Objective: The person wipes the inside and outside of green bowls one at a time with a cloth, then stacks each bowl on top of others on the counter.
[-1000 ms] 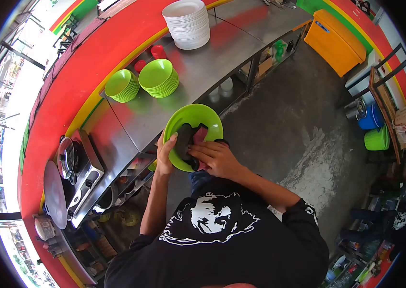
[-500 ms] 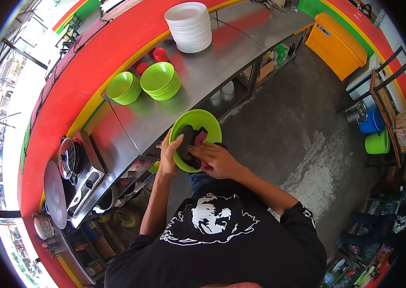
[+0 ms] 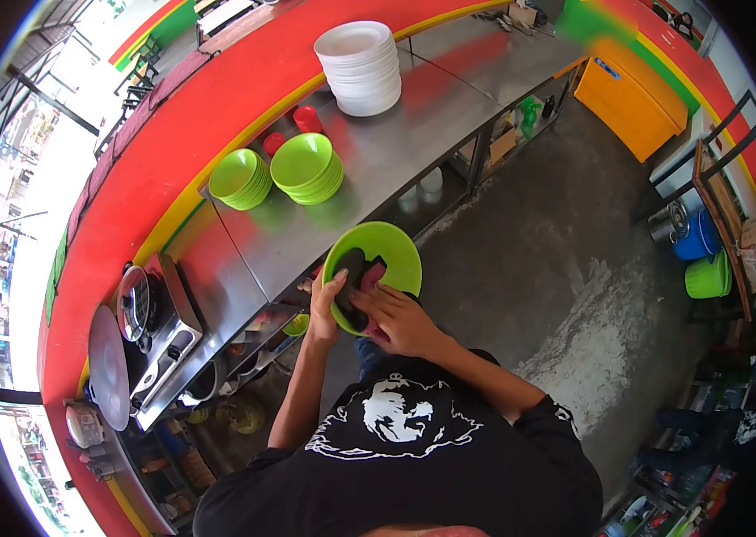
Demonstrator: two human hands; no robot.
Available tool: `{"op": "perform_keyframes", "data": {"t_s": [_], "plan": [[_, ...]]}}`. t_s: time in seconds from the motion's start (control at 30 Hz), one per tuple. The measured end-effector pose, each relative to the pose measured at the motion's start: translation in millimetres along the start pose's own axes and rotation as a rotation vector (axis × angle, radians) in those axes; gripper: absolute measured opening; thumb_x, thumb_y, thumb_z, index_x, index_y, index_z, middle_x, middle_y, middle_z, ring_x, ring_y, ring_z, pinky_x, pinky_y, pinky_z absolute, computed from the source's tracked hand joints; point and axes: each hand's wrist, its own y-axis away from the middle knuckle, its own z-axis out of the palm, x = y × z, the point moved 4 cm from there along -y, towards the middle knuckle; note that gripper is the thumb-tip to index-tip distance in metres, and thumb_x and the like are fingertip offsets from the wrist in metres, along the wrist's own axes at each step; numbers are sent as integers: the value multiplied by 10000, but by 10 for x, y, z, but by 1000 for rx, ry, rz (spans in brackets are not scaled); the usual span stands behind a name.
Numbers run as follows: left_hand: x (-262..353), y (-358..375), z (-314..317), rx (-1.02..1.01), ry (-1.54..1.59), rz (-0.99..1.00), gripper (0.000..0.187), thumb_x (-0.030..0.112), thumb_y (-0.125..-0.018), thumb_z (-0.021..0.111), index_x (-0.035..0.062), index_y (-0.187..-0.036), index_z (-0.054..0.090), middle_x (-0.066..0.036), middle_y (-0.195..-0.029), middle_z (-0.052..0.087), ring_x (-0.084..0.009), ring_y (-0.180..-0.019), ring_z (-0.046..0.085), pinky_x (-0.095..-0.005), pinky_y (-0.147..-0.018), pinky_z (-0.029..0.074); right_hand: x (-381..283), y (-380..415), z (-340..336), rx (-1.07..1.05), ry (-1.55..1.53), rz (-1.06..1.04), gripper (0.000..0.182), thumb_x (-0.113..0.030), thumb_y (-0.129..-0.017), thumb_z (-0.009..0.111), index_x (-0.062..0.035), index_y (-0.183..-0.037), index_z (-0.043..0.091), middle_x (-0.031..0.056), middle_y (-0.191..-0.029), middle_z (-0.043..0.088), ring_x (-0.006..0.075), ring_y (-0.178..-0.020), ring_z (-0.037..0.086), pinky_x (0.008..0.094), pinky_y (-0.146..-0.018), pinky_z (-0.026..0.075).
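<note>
A green bowl [image 3: 402,255] is held in front of my body, tilted so its inside shows. My left hand [image 3: 328,309] grips its left rim, with the thumb over the edge onto a dark cloth [image 3: 353,268]. My right hand [image 3: 396,320] presses a dark and pink cloth [image 3: 373,272] against the inside of the bowl. Its fingers lie over the cloth, partly hiding it. On the metal counter [image 3: 378,170] beyond stand two stacks of green bowls, a larger [image 3: 306,168] and a smaller [image 3: 240,179].
White plates [image 3: 360,72] are stacked on the counter near two red cups [image 3: 307,119]. A stove [image 3: 168,336] with a lidded pan [image 3: 135,304] is at left. An orange box [image 3: 630,97] stands at the back right. Another person [image 3: 709,434] is partly visible at lower right.
The whole view has shifted slightly, so the counter and stacks appear lower and further right. Both hands still hold the bowl and cloth, with the right fingers slightly moved over the cloth.
</note>
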Motion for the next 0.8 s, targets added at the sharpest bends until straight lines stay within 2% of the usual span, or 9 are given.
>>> {"op": "perform_keyframes", "data": {"t_s": [0.1,0.2,0.27,0.4,0.5,0.53,0.6,0.67,0.8], "plan": [[68,-16,-49,-44,-183,-59,515,266,-967,555,-30,-1387,526,-117,-1276,625,-190,-1173,569,-316,-1023,422,143,136,-6,-81,11,-18,741,-127,-730,769,-93,-1430,529,86,-1457,566,275,-1325,549,478,-1188,363],[177,-28,38,-53,-272,-128,552,302,-988,565,-23,-1427,491,-119,-1323,598,-204,-1237,542,-340,-1063,402,210,168,20,-27,-29,-24,733,-118,-755,767,-128,-1445,519,53,-1447,574,311,-1313,559,465,-1118,432],[235,-42,85,-80,-240,-171,605,276,-973,605,-18,-1472,432,-128,-1357,566,-217,-1284,512,-352,-1090,384,193,153,67,14,-9,9,715,-100,-759,758,-105,-1435,525,76,-1434,579,325,-1292,571,462,-1102,446],[236,-78,174,-98,-472,57,679,189,-929,676,-8,-1498,363,-137,-1402,519,-217,-1313,479,-364,-1113,362,191,19,206,113,-229,211,647,-72,-780,731,-58,-1400,550,129,-1400,590,355,-1243,595,456,-1072,473],[1,-160,43,46,-266,38,663,206,-922,684,-12,-1475,390,-140,-1385,531,-216,-1292,490,-357,-1115,359,44,-207,17,72,-308,296,603,-53,-789,715,-31,-1373,566,163,-1377,594,366,-1214,606,457,-1058,482],[-3,-186,27,62,-293,53,598,211,-931,647,-21,-1441,439,-138,-1331,565,-206,-1245,514,-338,-1086,379,48,-188,23,77,-248,221,613,-52,-782,722,-43,-1374,568,153,-1377,598,361,-1215,607,455,-1058,482],[81,-218,-53,-5,-235,-57,545,223,-947,605,-28,-1413,473,-131,-1292,587,-200,-1220,526,-329,-1066,388,116,-116,20,73,-130,55,633,-50,-767,736,-66,-1378,571,133,-1375,605,350,-1216,609,452,-1060,482],[172,-201,-117,-73,-251,-139,499,243,-958,551,-21,-1380,517,-120,-1242,614,-192,-1162,557,-324,-1027,413,169,-64,-93,8,-87,-10,639,-63,-754,755,-95,-1370,587,109,-1365,618,325,-1220,612,447,-1059,483],[253,-115,-95,-25,-327,-181,552,329,-991,558,7,-1434,493,-135,-1310,600,-192,-1165,572,-326,-1012,435,271,32,-125,-5,-22,-40,613,-83,-730,790,-143,-1320,633,61,-1311,661,267,-1205,627,447,-1066,476]]}}
